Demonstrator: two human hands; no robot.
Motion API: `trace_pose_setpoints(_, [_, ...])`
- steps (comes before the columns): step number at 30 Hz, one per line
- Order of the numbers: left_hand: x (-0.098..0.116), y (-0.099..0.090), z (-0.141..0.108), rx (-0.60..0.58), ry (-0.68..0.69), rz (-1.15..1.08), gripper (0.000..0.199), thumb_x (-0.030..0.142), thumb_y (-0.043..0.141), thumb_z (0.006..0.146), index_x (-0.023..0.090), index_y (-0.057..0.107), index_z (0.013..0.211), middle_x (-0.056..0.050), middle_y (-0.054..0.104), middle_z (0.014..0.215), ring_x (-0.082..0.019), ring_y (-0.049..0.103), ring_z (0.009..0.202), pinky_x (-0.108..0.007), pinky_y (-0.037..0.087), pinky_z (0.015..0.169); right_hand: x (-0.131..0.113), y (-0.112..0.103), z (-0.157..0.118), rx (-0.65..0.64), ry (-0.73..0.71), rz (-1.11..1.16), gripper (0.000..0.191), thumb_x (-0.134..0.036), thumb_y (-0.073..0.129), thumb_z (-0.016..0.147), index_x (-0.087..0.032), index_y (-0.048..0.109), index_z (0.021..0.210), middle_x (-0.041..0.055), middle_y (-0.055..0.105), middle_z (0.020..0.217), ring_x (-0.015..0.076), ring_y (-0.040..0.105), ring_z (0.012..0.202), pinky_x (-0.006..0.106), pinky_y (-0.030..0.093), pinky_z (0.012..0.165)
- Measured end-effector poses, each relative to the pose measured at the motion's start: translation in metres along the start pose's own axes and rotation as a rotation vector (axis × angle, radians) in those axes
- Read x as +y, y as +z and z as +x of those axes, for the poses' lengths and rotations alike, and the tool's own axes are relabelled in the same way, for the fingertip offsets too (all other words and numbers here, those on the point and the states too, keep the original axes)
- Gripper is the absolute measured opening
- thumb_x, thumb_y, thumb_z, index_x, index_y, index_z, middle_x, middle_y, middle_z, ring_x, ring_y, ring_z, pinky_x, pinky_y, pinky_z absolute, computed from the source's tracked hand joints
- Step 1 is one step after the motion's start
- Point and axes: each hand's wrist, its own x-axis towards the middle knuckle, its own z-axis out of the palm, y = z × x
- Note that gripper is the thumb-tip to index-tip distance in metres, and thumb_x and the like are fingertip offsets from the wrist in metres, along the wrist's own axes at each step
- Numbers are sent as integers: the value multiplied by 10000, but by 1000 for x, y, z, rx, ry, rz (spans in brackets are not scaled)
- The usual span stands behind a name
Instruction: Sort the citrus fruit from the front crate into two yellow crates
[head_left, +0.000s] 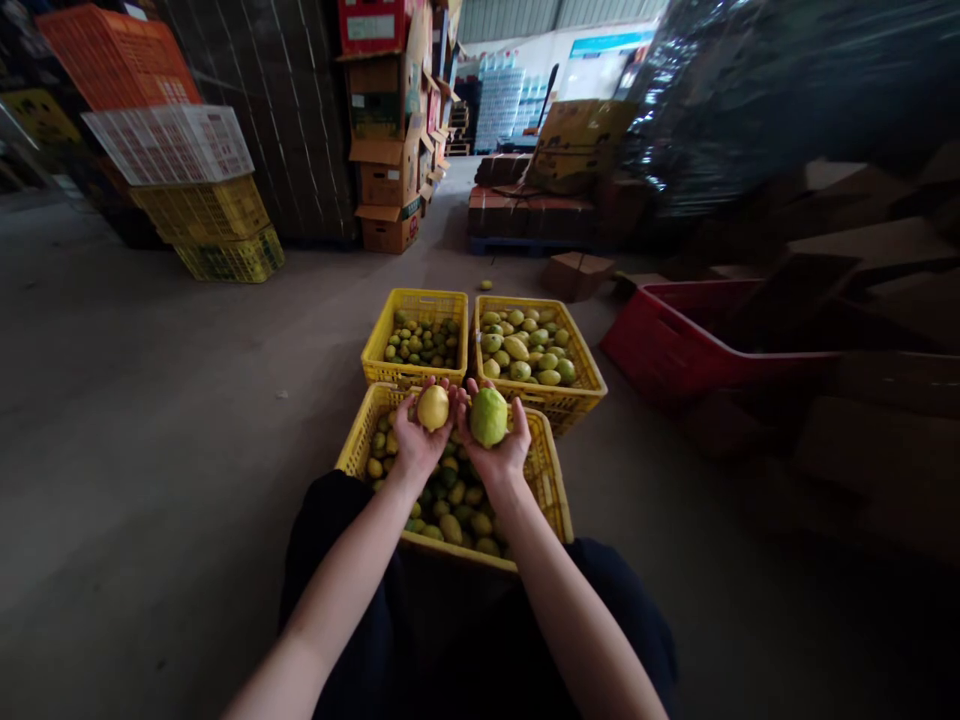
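My left hand [421, 440], palm up and fingers curled, cradles a yellow lemon [433, 408]. Beside it my right hand [496, 455] cups a larger, knobbly green lemon [489, 417]. Both hands are above the near yellow crate [551, 480], which holds many green and yellow lemons [452, 528]; my forearms cover part of it. Behind stand two more yellow crates. The back left crate [377, 345] contains small, mostly green lemons [420, 340]. In the back right crate [589, 375] lie larger yellow-green lemons [517, 348].
One loose lemon [486, 285] lies on the floor [187, 420] beyond the crates. A red bin [660, 340] and cardboard pieces [870, 240] are to the right. Stacked crates [217, 210] stand at the left; cardboard boxes [386, 185] are piled behind. A small carton [577, 275] sits near the back right crate.
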Motion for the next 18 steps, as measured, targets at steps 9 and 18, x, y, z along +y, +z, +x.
trace_pose_setpoints(9, [-49, -56, -15, -291, -341, 1144, 170, 133, 754, 534, 247, 696, 646, 35, 600, 522, -160, 619, 556, -284, 551, 658, -58, -12, 3, 105, -120, 76, 175, -344, 545, 822, -225, 653, 892, 14, 723, 929, 122, 663, 774, 205, 543, 594])
trace_pose_setpoints(18, [-16, -56, -1, -109, -213, 806, 156, 168, 794, 577, 230, 671, 651, 1, 651, 604, -245, 680, 722, -347, 556, 693, -90, -33, -12, 104, -171, -30, 186, -327, 567, 809, -259, 645, 964, -7, 714, 971, 149, 668, 773, 253, 560, 544])
